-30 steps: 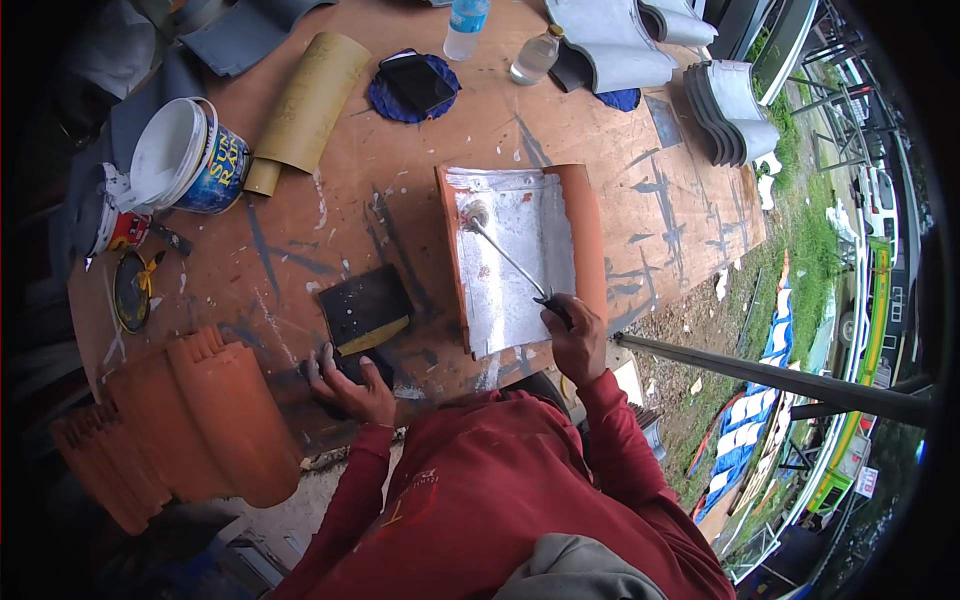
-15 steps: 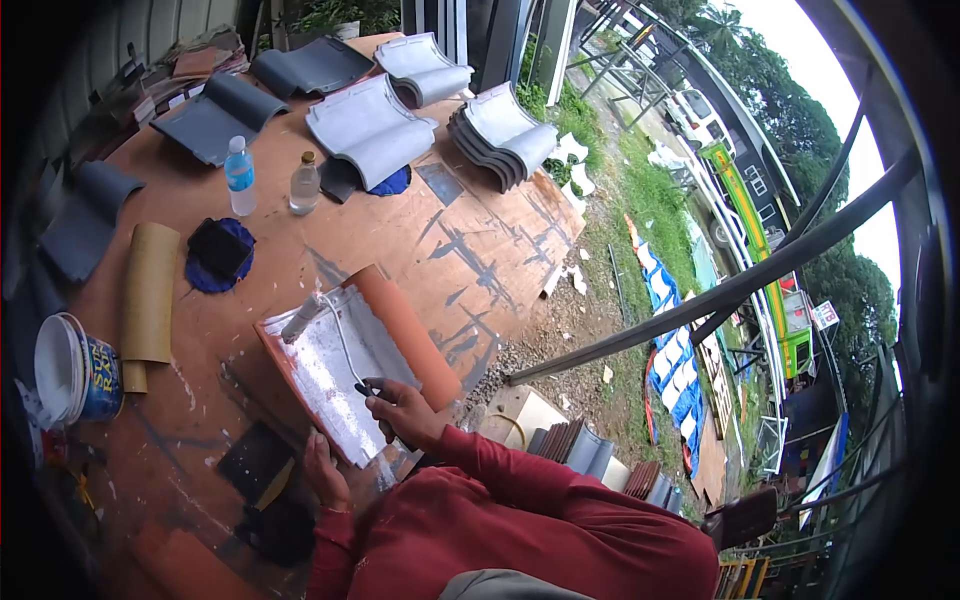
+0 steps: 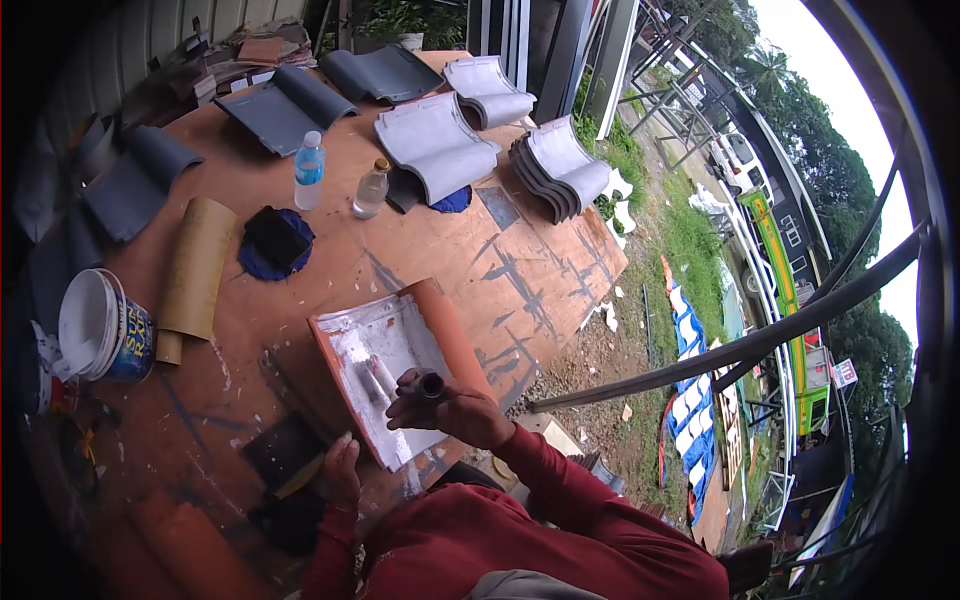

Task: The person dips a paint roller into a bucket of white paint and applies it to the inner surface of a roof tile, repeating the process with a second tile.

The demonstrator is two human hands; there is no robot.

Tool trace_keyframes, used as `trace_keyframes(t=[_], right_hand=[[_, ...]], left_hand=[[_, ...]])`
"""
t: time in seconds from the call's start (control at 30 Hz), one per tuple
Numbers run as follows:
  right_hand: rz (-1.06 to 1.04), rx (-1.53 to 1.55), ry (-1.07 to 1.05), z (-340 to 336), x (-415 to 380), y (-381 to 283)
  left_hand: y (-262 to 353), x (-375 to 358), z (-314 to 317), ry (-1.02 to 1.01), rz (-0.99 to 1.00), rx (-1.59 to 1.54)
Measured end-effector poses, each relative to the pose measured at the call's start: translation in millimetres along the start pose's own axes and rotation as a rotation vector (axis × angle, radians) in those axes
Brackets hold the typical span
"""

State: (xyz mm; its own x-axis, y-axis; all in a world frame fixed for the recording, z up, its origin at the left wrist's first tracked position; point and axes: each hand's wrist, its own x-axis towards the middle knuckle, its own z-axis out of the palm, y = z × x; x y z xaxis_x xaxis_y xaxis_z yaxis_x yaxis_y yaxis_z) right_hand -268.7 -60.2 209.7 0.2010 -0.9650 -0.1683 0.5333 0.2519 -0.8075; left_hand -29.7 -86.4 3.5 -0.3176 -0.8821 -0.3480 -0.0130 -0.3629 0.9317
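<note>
My right hand point(image 3: 455, 410) grips a paint roller by its dark handle, the handle's end pointing up at the camera. The white roller head point(image 3: 379, 378) lies over the inner face of an orange roof tile point(image 3: 447, 330), which is coated white across its hollow and bare on its raised curve. My left hand point(image 3: 343, 473) is beside the tile's near left edge, fingers stretched out and holding nothing. The tile rests on the wooden table point(image 3: 300, 345).
White buckets point(image 3: 88, 320) and a tan roll point(image 3: 197, 268) stand on the left. Further back are a water bottle point(image 3: 310, 172), a clear bottle point(image 3: 371, 190) and a black block point(image 3: 276, 238) on blue. Grey tiles point(image 3: 435, 150) line the far side. A metal pole point(image 3: 650, 372) slants across the right.
The roller has come from the tile's far left end down to its middle, its handle now tipped up toward the camera. My view has shifted, moving the scene rightward.
</note>
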Motion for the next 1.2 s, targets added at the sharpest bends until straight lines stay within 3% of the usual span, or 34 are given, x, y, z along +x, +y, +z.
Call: trace_keyframes(t=[0.07, 0.1, 0.17, 0.2, 0.3, 0.33, 0.57, 0.77, 0.97, 1.03, 1.1, 1.2], right_hand=[[-0.044, -0.373, 0.133, 11.6, 8.8, 1.3], [-0.038, -0.378, 0.114, 20.3, 14.0, -2.1], [-0.106, -1.527, 0.384, 32.9, 23.0, -6.3], [-0.317, -1.546, 0.417, 22.2, 27.6, 0.1], [-0.453, -1.355, 0.394, 26.5, 38.6, -7.8], [-0.399, -1.366, 0.398, 31.7, 40.4, -12.8], [-0.654, -1.385, 0.366, 43.9, 64.1, 4.5], [-0.626, -1.385, 0.5, 5.1, 81.3, 26.0], [-0.724, -1.222, 0.302, 6.5, 70.3, 13.4], [-0.561, -1.335, 0.356, -18.6, 78.6, 11.0], [-0.679, -1.239, 0.464, -45.7, 89.6, 0.6], [-0.657, -1.172, 0.509, -61.1, 89.4, -23.3]], left_hand=[[11.1, -4.8, 1.3, -0.02, -0.048, -0.016], [9.7, -4.8, -0.7, -0.002, -0.043, -0.023], [-2.8, -5.6, -3.3, -0.036, 0.025, 0.036], [-17.7, -3.0, -5.7, -0.033, 0.037, 0.026], [-22.1, -7.9, -12.3, -0.052, -0.013, -0.023], [-18.3, -12.7, -11.0, -0.031, -0.027, -0.098], [-9.8, -13.9, -10.8, -0.101, -0.059, -0.115], [-16.2, -20.7, -18.2, -0.189, -0.14, -0.211], [-19.3, -53.6, -8.5, -0.155, -0.186, -0.102], [-19.4, -61.0, -0.5, -0.153, -0.191, -0.101], [-16.8, -69.9, 10.5, -0.103, -0.187, -0.09], [-19.2, -75.0, 23.7, -0.002, -0.189, -0.11]])
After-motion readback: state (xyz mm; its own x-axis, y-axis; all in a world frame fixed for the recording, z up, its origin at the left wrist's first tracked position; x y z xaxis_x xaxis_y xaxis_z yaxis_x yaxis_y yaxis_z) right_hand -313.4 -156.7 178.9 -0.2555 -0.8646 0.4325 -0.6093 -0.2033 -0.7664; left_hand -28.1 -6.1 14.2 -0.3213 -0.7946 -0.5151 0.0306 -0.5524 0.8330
